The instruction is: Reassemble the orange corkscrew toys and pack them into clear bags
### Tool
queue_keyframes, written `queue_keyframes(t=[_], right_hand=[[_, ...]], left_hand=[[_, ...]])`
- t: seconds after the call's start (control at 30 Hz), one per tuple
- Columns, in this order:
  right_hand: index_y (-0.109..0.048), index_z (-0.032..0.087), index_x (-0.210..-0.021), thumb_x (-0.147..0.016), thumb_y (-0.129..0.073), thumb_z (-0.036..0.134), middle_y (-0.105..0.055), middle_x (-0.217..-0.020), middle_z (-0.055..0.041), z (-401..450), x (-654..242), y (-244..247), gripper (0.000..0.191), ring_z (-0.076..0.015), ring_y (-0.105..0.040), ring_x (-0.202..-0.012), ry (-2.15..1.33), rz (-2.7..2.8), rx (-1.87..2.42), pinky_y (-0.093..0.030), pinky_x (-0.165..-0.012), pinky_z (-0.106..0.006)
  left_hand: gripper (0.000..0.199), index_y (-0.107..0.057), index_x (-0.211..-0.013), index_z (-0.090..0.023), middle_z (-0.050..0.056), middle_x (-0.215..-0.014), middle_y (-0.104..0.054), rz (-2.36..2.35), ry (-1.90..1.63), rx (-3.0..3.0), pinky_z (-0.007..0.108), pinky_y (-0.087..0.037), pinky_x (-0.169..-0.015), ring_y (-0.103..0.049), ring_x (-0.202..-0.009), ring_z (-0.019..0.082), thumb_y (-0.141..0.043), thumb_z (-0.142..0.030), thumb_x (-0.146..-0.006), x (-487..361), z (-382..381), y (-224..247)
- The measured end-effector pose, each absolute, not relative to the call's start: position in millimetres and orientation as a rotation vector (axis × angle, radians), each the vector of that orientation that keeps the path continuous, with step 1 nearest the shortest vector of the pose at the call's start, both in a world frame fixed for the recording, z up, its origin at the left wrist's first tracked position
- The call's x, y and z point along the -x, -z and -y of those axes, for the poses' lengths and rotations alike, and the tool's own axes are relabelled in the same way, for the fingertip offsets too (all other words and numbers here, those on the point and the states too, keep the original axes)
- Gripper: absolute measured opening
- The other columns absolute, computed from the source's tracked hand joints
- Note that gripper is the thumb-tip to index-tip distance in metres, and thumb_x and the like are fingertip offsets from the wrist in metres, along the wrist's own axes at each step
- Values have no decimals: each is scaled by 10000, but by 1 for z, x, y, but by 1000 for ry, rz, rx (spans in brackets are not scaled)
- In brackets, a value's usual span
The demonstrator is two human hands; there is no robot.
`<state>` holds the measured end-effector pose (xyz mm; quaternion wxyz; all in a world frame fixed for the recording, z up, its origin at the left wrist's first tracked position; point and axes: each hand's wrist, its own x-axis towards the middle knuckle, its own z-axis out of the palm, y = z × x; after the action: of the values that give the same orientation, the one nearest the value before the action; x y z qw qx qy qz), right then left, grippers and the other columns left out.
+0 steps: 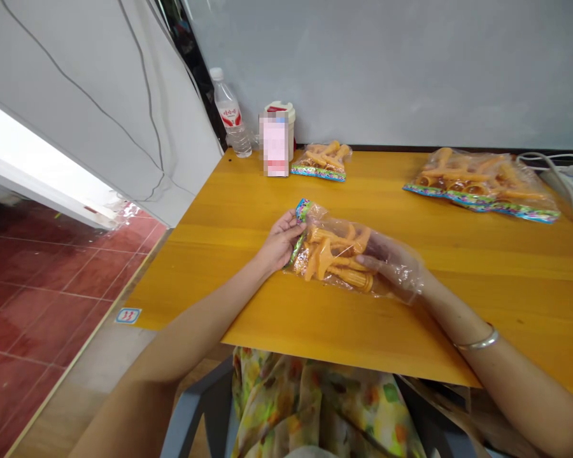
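Left grip point(281, 242) and right grip point(386, 264) pinch bag point(332, 254) on yellow table point(482, 280) by red tiles point(48, 299).

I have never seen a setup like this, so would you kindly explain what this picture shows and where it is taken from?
This picture comes from a camera worn on a person's head, looking down at their own bare arms; no machine is involved. The left hand and the right hand hold a clear plastic bag of orange plastic pieces, with a colourful strip along one edge. On the yellow wooden table lie two similar bags, and a water bottle stands at the far edge.
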<state>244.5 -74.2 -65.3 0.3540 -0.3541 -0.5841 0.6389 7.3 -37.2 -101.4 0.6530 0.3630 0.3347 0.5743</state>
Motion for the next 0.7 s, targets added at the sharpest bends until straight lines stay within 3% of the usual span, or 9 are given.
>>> queue_keyframes(t=[0.2,0.37,0.53,0.7], right_hand=[[-504,336,-1378,-777,-789,342,-588,-1403,-55,71,-248,72,666,-287,-572,-1290,-1611,1631,893,-504,-1084,-468],[-405,357,-1424,-713,-821,265,-579,-1409,-55,73,-247,76,829,-287,-577,-1290,-1527,1713,854,-493,-1092,-497],[-379,382,-1414,-730,-811,290,-515,-1475,-52,75,-241,77,814,-290,-538,-1331,-1514,1670,931,-490,-1106,-487],[-405,339,-1385,-710,-827,316,-578,-1386,-70,75,-238,78,796,-292,-596,-1252,-1489,1672,976,-540,-1042,-442]], left_hand=[[310,-594,-979,-209,-3,-938,-710,-784,-1384,-839,293,-499,-894,-679,-879,149,-772,-214,-724,-7,35,105],[265,-607,-976,-202,6,-913,-723,-794,-1428,-771,293,-517,-875,-684,-856,153,-736,-177,-747,-7,33,107],[279,-609,-1006,-208,11,-944,-733,-808,-1419,-771,295,-521,-888,-693,-903,165,-732,-173,-758,-9,34,105],[257,-606,-965,-202,7,-910,-743,-774,-1445,-745,284,-539,-828,-703,-864,168,-744,-179,-750,-12,36,104]])
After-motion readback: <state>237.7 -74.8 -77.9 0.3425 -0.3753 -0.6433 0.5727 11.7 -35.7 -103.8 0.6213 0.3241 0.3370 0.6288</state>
